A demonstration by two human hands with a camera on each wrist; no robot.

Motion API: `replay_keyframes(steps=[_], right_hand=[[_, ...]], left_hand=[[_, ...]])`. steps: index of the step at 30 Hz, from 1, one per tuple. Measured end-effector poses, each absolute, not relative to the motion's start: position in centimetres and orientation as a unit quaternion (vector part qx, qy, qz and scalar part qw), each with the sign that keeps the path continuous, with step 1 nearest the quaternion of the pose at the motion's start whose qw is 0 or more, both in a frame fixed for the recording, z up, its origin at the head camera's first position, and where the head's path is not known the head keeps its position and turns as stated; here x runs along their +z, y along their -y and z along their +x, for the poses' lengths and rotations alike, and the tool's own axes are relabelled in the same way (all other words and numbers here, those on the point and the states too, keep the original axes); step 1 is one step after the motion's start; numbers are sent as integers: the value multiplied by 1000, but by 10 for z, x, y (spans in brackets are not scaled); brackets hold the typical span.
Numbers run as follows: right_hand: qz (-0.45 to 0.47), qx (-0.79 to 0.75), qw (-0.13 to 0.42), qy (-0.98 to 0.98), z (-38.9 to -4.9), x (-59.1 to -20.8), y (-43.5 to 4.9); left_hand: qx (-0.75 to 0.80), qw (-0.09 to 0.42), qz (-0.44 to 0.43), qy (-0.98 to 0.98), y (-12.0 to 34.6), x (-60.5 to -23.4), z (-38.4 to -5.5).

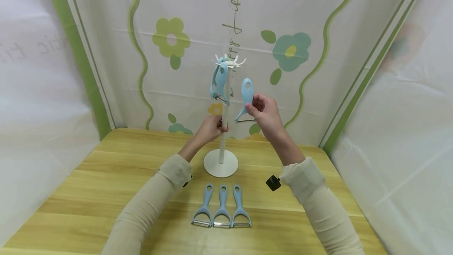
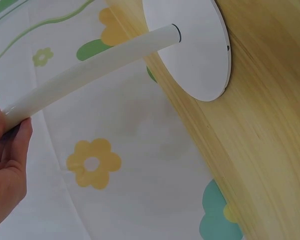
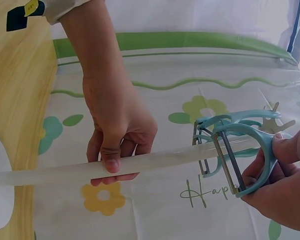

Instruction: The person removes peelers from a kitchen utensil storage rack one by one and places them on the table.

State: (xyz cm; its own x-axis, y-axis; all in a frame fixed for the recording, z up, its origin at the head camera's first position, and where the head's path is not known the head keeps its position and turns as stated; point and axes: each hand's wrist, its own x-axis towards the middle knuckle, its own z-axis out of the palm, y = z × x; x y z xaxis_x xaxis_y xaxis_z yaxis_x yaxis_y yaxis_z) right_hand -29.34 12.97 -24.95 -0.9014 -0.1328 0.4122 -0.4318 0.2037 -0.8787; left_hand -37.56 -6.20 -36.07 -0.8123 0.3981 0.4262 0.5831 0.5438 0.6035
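Holding a blue peeler [image 1: 247,97] just beside the white stand [image 1: 222,145]

Your stand has a ring of hooks [image 1: 231,64] at its top and a round base [image 1: 212,165] at six o'clock from them, resting on the wooden table [image 1: 88,192]. Hanging at about seven o'clock from the ring's middle are the hung peelers [image 1: 220,84], pale blue and overlapping; you have at least two there, though the overlap makes the exact count hard to tell. Three more blue peelers [image 1: 222,200] lie side by side on the table at six o'clock from the base, their handles pointing to twelve and their blades to six.

Your hands are apart from each other, one on either side of the pole. Your left hand [image 1: 211,127] has its thumb and fingers curled round the pole, below the hung peelers. Your right hand [image 1: 267,112], between four and five o'clock from the hooks, pinches the blue peeler's handle between thumb and fingers. You have that peeler upright, its holed end towards twelve and its blade towards six. You cannot tell from the right wrist view whether it touches the hung peelers, since they overlap there.
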Motion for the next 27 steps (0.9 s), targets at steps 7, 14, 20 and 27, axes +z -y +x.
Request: replay_keyframes(steps=[7,14,20,27], right_hand=[[170,605,106,771,-292,-262,-137],[171,599,96,777,-288,-273,-143],[174,601,89,775,-285,-280,-149],[166,597,80,781,-279,-291,-154]], left_hand=[[-385,128,-285,868,63,-362,-375],[-381,124,-278,873,63,-361,-376],[-392,109,-270,873,63,-359,-375],[-402,96,-269,870,62,-358,-374]])
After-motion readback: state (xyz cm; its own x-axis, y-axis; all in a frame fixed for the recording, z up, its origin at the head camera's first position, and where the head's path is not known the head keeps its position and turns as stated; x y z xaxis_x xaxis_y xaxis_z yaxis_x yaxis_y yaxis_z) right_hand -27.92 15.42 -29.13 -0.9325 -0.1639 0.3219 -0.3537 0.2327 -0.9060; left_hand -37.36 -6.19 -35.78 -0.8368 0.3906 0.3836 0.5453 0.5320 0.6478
